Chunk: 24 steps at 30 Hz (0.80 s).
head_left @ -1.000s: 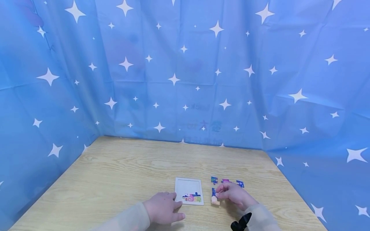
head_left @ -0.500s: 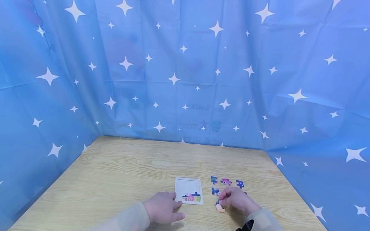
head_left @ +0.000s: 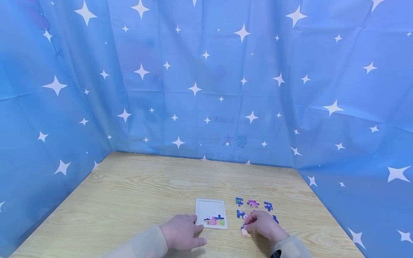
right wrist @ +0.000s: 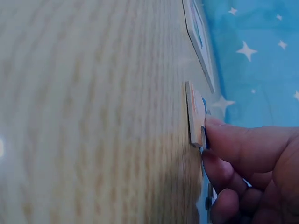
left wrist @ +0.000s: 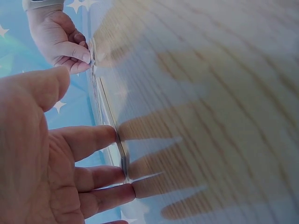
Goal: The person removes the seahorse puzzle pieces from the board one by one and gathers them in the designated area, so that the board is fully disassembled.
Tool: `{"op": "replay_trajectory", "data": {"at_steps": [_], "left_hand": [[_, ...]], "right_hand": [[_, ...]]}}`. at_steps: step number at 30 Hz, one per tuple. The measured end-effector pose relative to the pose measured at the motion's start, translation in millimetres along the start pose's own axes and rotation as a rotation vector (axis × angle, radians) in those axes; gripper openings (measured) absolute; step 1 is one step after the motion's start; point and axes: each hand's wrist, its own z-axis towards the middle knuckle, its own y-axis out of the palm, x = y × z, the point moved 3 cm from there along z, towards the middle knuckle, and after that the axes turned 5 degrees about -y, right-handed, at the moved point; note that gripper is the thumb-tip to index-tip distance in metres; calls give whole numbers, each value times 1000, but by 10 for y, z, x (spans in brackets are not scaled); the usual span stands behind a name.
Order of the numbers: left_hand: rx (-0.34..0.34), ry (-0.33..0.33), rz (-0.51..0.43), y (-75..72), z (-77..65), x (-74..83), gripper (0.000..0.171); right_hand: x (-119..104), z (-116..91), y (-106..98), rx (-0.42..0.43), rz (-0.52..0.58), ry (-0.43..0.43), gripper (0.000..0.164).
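Observation:
A white-framed puzzle tray [head_left: 211, 208] lies on the table, with several joined colourful pieces in its lower right part. My left hand [head_left: 182, 232] rests against its left side and near corner, fingers extended; the left wrist view shows the fingertips [left wrist: 110, 135] touching the tray edge. To the right of the tray, my right hand [head_left: 266, 225] pinches a pale-pink and blue puzzle piece [head_left: 246, 233] between thumb and forefinger. In the right wrist view this puzzle piece [right wrist: 196, 112] lies at the table surface, its far part covered by the thumb.
Loose puzzle pieces lie beyond my right hand: a green-blue piece [head_left: 238, 201], a pink piece with an eye [head_left: 253, 203], a starred blue piece [head_left: 268, 205] and a blue piece [head_left: 240, 214]. Others are partly hidden by the hand. A starry blue curtain [head_left: 206, 89] surrounds the wooden table [head_left: 145, 186].
My right hand has shifted right and towards me with the pale-pink piece, uncovering the pink eye piece. Over the last half second it barely moves. The left hand and tray stay put.

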Motion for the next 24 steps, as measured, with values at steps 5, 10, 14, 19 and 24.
{"op": "replay_trajectory", "data": {"at_steps": [5, 10, 14, 19, 24], "left_hand": [[8, 9, 7, 8, 4, 6, 62], [11, 11, 9, 1, -1, 2, 62], [7, 5, 9, -9, -10, 4, 62], [5, 4, 14, -18, -19, 9, 61], [17, 7, 22, -11, -14, 15, 61]], "right_hand": [[-5, -14, 5, 14, -15, -9, 16], [-52, 12, -1, 26, -34, 40, 13], [-146, 67, 14, 10, -21, 100, 11], [-297, 161, 140, -31, 41, 108, 12], [-478, 255, 320, -51, 131, 35, 10]]}}
